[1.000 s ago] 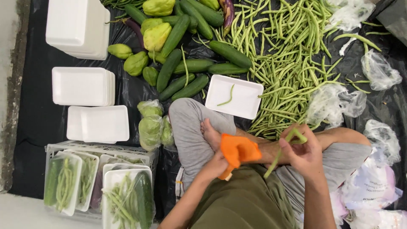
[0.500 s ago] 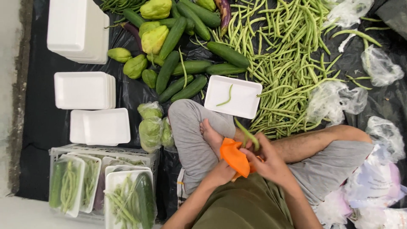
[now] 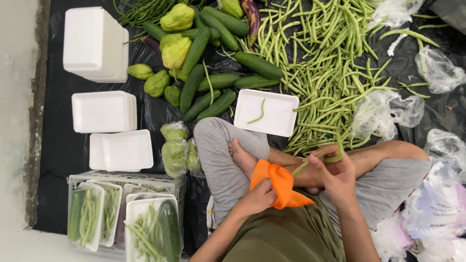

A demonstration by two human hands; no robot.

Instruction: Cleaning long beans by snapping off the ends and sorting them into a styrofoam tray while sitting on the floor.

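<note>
**Green bean in one hand, orange cloth in the other**

The long green bean (image 3: 318, 160) sits right over the lap, pinched in the right hand (image 3: 337, 177), fingers curled closed around its upper end while the lower end slants down toward the orange cloth (image 3: 279, 184). That cloth is bunched in the left hand (image 3: 257, 199), gripped tight at its lower edge, and it touches the bean's lower tip. Both hands hover above crossed legs in grey trousers, a bare foot (image 3: 242, 157) just beside the cloth.

Moving outward: directly ahead of the knees lies a white foam tray (image 3: 279, 123) with a single bean (image 3: 259, 114) on it. To its right spreads a big heap of green beans (image 3: 330, 68) on the black sheet (image 3: 53, 160). To its left, cucumbers (image 3: 194, 85) and pale green chayotes (image 3: 172, 48) are piled together. Stacks of empty foam trays (image 3: 97, 43) stand further left. Near the left knee, a crate (image 3: 170, 182) holds wrapped trays of vegetables. Crumpled clear plastic bags (image 3: 383, 111) lie along the right side.
</note>
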